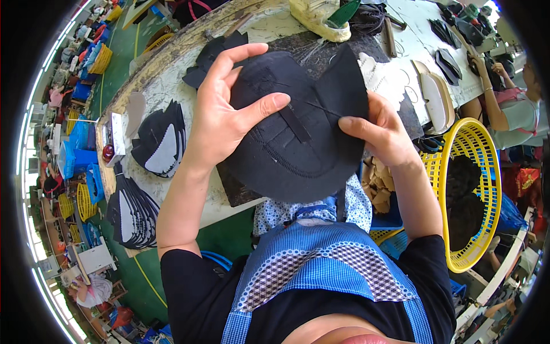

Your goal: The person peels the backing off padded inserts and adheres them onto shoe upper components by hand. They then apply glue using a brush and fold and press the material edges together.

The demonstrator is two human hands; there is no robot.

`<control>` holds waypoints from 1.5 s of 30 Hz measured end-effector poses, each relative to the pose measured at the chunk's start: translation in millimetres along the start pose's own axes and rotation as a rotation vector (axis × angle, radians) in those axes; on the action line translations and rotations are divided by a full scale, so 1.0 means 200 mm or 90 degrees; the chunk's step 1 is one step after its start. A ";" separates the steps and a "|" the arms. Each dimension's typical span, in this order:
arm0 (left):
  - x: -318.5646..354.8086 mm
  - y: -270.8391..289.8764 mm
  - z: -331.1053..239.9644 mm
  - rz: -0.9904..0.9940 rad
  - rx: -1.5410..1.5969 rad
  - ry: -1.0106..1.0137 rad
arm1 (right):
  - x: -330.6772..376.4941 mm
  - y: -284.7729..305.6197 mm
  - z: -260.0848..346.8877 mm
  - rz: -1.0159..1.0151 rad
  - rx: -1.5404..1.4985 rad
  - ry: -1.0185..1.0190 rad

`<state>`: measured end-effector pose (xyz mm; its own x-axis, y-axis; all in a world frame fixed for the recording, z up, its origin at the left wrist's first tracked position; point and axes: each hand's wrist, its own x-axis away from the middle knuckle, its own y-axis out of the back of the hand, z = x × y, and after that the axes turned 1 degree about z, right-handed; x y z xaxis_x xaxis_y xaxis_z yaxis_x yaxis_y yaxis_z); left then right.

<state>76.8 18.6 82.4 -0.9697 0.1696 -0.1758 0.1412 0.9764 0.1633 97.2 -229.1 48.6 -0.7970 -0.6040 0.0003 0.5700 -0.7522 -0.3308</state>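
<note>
Up in front of my chest I hold a black stitched shoe-upper piece [286, 163], its lower edge rounded and its top cut into a notch. Curved stitching and a short dark strip show on its face. My left hand [226, 112] grips its left side, thumb across the front and index finger stretched along the top edge. At the right side, my right hand [381, 129] pinches the piece, thumb in front and the other fingers mostly hidden behind. Under it on the worktable [217, 198] lies a dark board [236, 186]. More black cut pieces [209, 57] lie behind my left hand.
Fanned stacks of black and grey pieces [160, 140] lie at the table's left. A small white box [116, 135] stands at the edge. Far back sits a pale yellow holder [312, 20]. White pieces [381, 77] and a yellow basket [497, 189] are rightward; a co-worker [513, 114] sits beyond.
</note>
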 end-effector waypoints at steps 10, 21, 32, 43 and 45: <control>-0.07 0.30 0.08 -0.304 -0.010 -0.157 | -0.41 0.00 -0.03 -0.059 0.110 0.046; -0.04 0.55 0.77 -0.165 -0.659 -0.092 | -0.83 0.32 -0.37 -0.163 0.345 -0.117; -0.21 0.73 0.74 -0.202 -0.692 0.032 | -0.55 0.45 -0.17 -0.309 0.509 0.086; 0.23 0.11 -0.01 0.024 -0.673 -0.457 | 0.10 0.81 -0.13 -0.426 0.644 -0.006; 0.37 -0.10 0.19 0.120 -0.648 -0.450 | 0.04 0.72 -0.17 -0.424 0.735 -0.015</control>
<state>10.0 15.9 30.1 -0.5881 0.6371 -0.4983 -0.2580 0.4362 0.8621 166.7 -332.4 -31.0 -0.9908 -0.0314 -0.1317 -0.0743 -0.6867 0.7232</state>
